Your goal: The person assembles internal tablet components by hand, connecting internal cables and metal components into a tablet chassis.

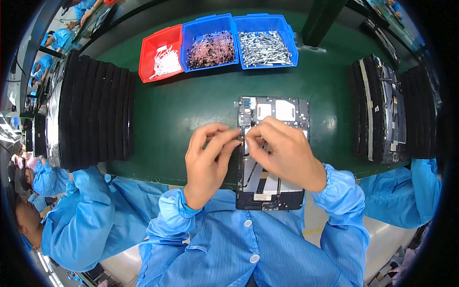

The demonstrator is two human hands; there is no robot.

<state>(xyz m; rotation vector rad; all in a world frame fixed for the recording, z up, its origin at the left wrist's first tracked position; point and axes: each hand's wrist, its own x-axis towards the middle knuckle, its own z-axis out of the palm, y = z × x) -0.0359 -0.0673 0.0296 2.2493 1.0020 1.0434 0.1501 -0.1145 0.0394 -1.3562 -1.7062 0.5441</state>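
Note:
An opened tablet, its inner boards, white panels and dark lower strip exposed, lies before me at the table's near edge. My left hand is at the tablet's left edge, thumb and fingertips pinched together there. Over the upper middle of the tablet, my right hand is closed in a pinch, its fingertips near that same left edge. The two sets of fingertips are close together. Whatever small part they may grip is hidden or too small to tell. A thin dark cable runs down inside the tablet below my fingers.
Along the back stand a red bin of white pieces, a blue bin of pinkish-brown parts and a blue bin of silvery parts. Black-padded stacks stand left and right. Blue-sleeved co-workers sit on either side.

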